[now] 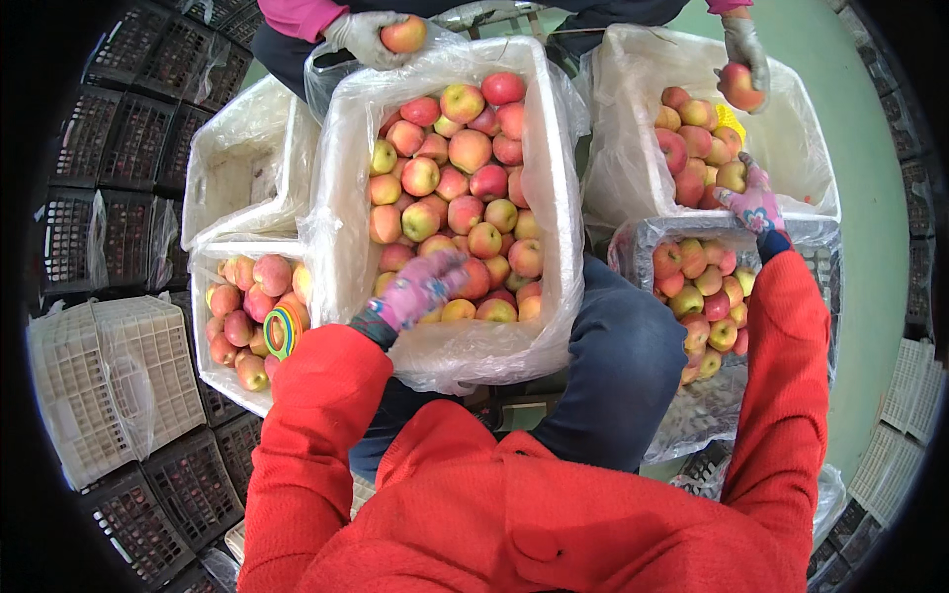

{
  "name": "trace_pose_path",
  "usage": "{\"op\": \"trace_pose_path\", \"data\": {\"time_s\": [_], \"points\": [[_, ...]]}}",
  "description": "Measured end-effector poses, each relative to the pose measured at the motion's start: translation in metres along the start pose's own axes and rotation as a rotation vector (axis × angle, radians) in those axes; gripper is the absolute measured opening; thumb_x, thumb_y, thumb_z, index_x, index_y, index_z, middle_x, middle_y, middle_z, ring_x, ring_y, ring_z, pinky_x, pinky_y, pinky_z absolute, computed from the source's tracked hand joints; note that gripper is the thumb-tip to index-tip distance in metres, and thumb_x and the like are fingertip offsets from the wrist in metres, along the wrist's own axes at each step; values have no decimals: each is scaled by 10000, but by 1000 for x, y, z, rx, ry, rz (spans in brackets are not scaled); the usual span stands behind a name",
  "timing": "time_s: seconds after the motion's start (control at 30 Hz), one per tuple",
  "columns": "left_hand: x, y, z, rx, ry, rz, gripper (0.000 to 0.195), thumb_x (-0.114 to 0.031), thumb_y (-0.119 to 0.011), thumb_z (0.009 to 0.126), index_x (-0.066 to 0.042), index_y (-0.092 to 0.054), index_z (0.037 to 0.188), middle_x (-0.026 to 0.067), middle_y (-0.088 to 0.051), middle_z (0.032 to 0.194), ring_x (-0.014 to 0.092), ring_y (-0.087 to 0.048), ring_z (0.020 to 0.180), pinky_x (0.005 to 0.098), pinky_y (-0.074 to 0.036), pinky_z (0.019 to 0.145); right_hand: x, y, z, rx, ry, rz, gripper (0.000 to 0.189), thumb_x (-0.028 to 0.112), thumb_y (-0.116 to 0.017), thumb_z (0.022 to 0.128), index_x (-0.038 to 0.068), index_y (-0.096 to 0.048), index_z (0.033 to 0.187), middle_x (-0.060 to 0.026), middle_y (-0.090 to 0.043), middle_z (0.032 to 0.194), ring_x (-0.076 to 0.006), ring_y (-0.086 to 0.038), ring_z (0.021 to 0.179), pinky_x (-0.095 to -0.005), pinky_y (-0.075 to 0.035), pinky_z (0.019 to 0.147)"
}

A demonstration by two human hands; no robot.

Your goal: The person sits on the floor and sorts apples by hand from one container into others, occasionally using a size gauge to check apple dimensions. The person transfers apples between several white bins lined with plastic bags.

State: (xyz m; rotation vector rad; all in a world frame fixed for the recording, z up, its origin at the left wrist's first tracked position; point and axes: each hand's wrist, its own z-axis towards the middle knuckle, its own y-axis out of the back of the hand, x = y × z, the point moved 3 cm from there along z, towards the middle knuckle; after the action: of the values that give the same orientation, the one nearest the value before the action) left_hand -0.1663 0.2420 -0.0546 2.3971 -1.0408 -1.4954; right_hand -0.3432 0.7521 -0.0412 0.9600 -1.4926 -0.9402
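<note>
In a floral-patterned pink glove, my left hand [424, 287] is over the near part of a plastic-lined white crate [474, 352] full of red and yellow-green apples [468, 151]. Its fingertips are at a red apple [477, 277]; its palm is hidden, so a grip cannot be made out. My right hand [755, 199], gloved alike, reaches to the near side of a lined white crate [624, 111] on the right. Between its thumb and fingers sits a yellowish-red apple [732, 178], close against the other apples there.
Opposite me, a person's gloved hands [363, 38] each hold an apple. A grey lined crate [824, 296] of apples stands near my right arm. Colored sizing rings [280, 332] lie over apples in a left crate [199, 296]. Stacked black crates [133, 141] line the left side.
</note>
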Motion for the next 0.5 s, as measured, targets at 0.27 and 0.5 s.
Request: {"op": "trace_pose_path", "data": {"time_s": [0.27, 0.5], "points": [[-21, -73, 15, 300, -259, 734, 608, -318, -686, 795, -63, -515, 1320, 176, -594, 1195, 367, -586, 1084, 463, -470, 900, -10, -28, 37, 294, 5, -257, 801, 535, -633, 847, 105, -368, 1469, -236, -491, 1382, -367, -461, 1295, -436, -375, 1071], [-18, -76, 10, 137, -115, 472, 570, -288, -683, 829, -50, -513, 1319, 184, -604, 1189, 354, -582, 1108, 430, -467, 922, -21, -22, 19, 127, -8, -85, 546, 423, -525, 937, 106, -488, 1381, -201, -525, 1349, -373, -531, 1216, -424, -415, 1027]]}}
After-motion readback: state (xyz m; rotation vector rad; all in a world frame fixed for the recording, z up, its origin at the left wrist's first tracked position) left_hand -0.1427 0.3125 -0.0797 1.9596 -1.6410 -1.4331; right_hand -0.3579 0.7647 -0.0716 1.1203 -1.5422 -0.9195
